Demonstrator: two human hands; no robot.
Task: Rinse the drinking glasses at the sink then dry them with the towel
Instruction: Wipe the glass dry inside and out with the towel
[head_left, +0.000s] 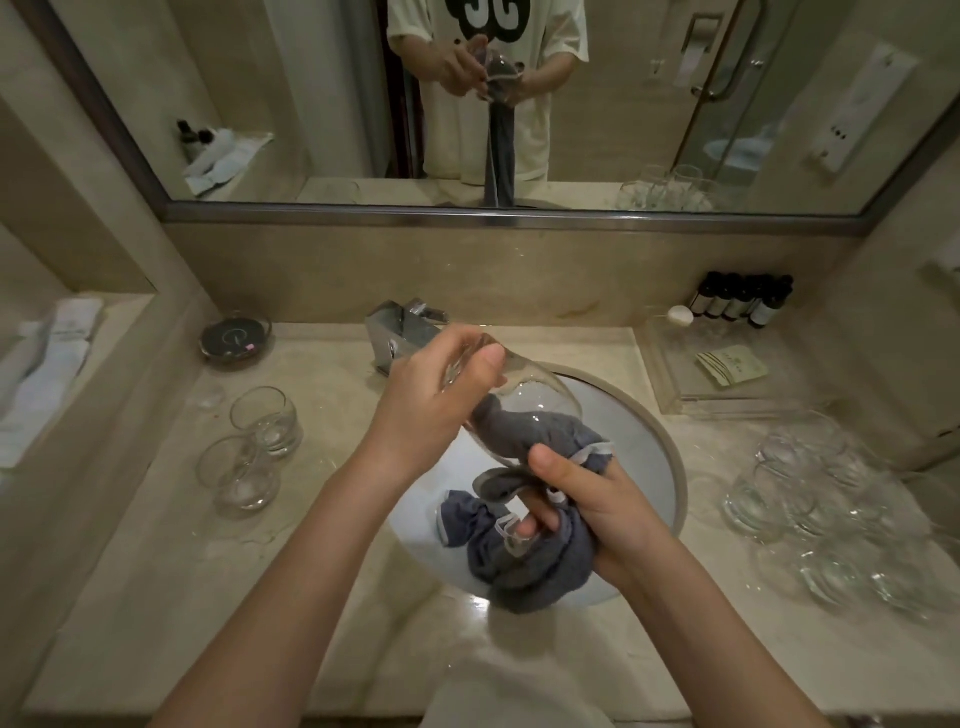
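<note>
Over the sink (670, 467), left hand (441, 395) grips glass (524, 395) by its base, tilted mouth-down so right hand (597, 499), clutching grey towel (524, 566), can push cloth inside to dry.

The glass's (524, 395) base is hidden behind the left hand's (441, 395) curled fingers (470, 343).

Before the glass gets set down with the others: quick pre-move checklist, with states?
1. Left hand grips glass: ok.
2. Right hand holds towel: ok.
3. Towel pushed inside glass: ok.
4. Glass fully dry: cannot tell.
5. Bare counter beside the two glasses on the left: ok.
6. Faucet off: ok, no stream visible.
</note>
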